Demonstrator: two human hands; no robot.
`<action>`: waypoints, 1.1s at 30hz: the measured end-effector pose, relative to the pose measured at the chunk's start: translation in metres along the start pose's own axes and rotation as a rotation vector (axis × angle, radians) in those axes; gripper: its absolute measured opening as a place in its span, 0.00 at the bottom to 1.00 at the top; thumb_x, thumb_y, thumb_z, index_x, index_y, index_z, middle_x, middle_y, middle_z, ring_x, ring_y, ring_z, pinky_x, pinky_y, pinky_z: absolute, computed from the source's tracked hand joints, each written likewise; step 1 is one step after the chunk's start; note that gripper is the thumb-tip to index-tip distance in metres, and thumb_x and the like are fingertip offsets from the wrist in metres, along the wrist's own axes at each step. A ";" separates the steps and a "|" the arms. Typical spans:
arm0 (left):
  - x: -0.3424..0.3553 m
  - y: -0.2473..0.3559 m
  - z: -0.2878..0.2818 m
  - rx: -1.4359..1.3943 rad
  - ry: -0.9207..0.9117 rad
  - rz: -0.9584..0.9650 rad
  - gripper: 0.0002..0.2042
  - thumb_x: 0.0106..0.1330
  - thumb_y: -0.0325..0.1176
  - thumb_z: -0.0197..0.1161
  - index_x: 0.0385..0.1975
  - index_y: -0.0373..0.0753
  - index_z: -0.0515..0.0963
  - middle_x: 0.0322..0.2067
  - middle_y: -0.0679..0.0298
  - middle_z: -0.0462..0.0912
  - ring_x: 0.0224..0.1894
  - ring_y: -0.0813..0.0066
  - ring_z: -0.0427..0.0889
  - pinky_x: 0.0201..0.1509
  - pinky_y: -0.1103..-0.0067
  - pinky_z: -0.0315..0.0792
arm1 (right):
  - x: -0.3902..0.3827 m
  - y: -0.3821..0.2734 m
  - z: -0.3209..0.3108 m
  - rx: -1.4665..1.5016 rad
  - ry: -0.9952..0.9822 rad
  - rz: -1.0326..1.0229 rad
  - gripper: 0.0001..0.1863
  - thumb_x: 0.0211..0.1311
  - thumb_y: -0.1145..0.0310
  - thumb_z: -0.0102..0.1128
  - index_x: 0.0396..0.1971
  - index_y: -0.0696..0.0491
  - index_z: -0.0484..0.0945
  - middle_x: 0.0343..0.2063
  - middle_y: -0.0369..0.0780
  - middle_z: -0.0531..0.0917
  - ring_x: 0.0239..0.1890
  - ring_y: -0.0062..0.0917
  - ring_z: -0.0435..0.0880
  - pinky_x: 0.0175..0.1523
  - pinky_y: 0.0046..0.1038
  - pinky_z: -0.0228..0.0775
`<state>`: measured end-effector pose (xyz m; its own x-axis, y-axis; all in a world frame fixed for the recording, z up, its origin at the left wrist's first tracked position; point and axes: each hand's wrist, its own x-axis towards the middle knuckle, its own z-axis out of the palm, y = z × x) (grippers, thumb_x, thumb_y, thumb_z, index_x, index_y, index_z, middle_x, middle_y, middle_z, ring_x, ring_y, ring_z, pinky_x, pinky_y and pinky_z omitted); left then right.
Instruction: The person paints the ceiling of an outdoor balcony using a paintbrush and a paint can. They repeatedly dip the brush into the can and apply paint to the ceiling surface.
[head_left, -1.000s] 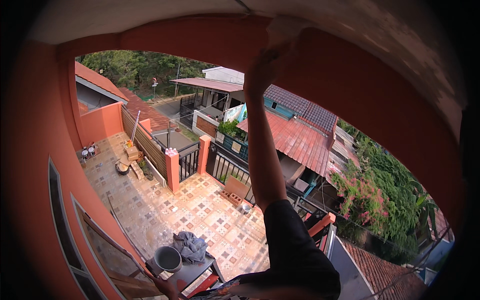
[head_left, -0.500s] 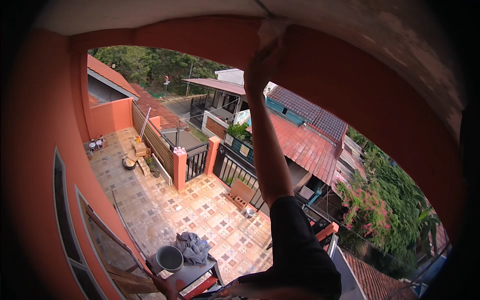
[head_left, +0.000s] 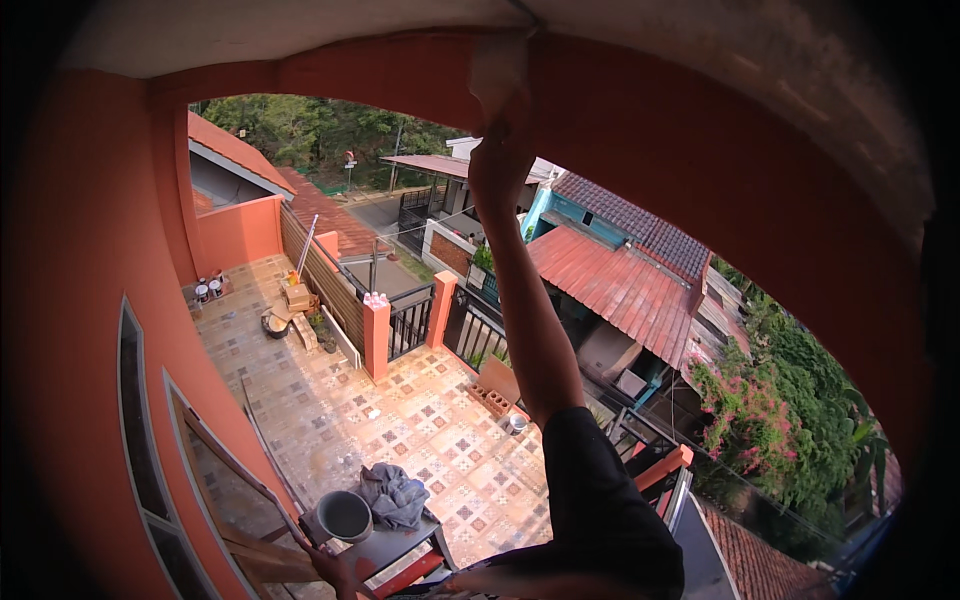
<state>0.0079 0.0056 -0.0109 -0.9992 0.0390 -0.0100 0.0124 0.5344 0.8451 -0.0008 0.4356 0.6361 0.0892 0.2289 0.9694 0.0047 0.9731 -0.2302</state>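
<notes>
My right hand (head_left: 502, 165) is raised high, closed around the handle of a putty knife. The wide, pale blade (head_left: 498, 72) lies against the red-orange beam (head_left: 400, 75) just below the ceiling. Low in the view, my left hand (head_left: 332, 572) is beside a grey bucket (head_left: 343, 517); its fingers are dark and partly hidden, so their grip is unclear. The bucket stands on a dark platform (head_left: 395, 545), with a crumpled grey cloth (head_left: 394, 496) against its right side.
Far below lies a patterned tile floor (head_left: 400, 425). An orange wall with windows (head_left: 150, 440) rises on the left. Cardboard boxes (head_left: 297, 296), paint cans (head_left: 208, 288), hollow bricks (head_left: 490, 398) and a small pail (head_left: 516, 424) stand by the fence and gate (head_left: 408, 325).
My right hand and the putty knife have moved left along the beam, and the blade stands more upright. My left hand stays beside the bucket. The whole view has shifted slightly.
</notes>
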 end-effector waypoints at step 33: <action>-0.004 0.015 -0.013 0.050 -0.105 -0.053 0.47 0.60 0.15 0.56 0.76 0.49 0.38 0.60 0.41 0.73 0.61 0.43 0.75 0.58 0.57 0.72 | 0.050 0.061 0.001 -0.037 -0.198 0.131 0.36 0.52 0.63 0.69 0.61 0.60 0.68 0.47 0.50 0.78 0.48 0.41 0.81 0.51 0.41 0.76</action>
<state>0.0113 0.0025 0.0090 -0.9891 0.0964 -0.1116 -0.0354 0.5797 0.8140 0.0027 0.5066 0.6706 -0.1054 0.3576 0.9279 0.0432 0.9339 -0.3550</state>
